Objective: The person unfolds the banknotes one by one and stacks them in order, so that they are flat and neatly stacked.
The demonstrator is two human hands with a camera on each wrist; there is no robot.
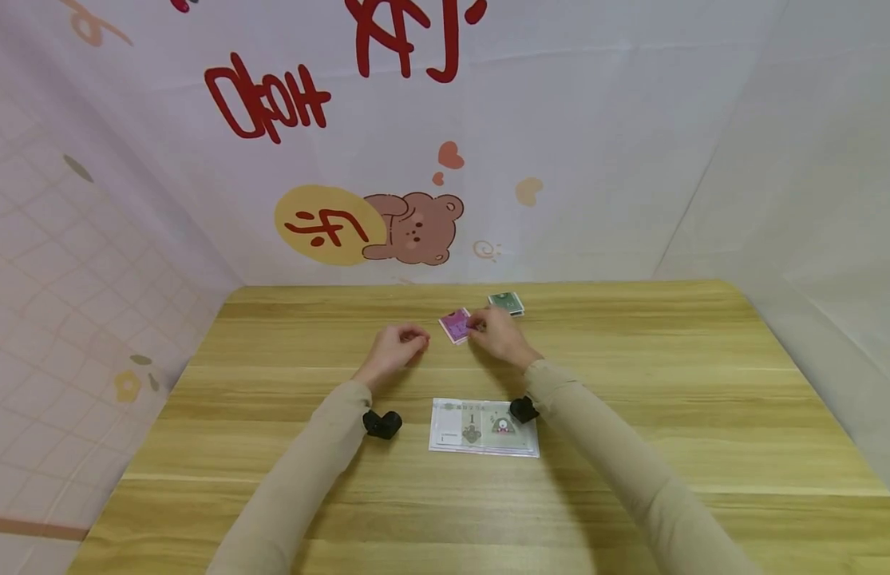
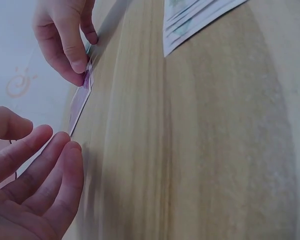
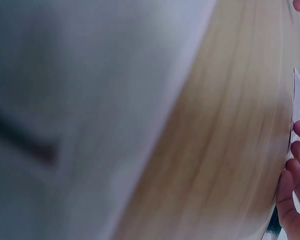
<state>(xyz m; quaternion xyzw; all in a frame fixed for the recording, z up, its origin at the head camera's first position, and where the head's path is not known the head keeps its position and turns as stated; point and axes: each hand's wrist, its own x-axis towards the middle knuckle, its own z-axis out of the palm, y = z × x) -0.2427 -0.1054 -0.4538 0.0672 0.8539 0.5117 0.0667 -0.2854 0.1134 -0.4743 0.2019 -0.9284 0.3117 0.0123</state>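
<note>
A small stack of purple play banknotes (image 1: 453, 326) lies at the far middle of the table. My right hand (image 1: 502, 335) is at its right edge, thumb and fingertips pinching a purple note; the left wrist view also shows these fingers on the purple notes (image 2: 80, 104). To the left of the stack, my left hand (image 1: 396, 353) hovers near the tabletop with loosely bent fingers and nothing in them. Just beyond the right hand, a small stack of green play banknotes (image 1: 505, 302) is partly covered by it.
Larger play banknotes (image 1: 480, 438), the top one marked 1, are piled nearer me between my forearms. Black wrist mounts (image 1: 382, 424) hang at both sleeves. Behind the wooden table (image 1: 272, 447) stands a white printed wall covering (image 1: 595, 120).
</note>
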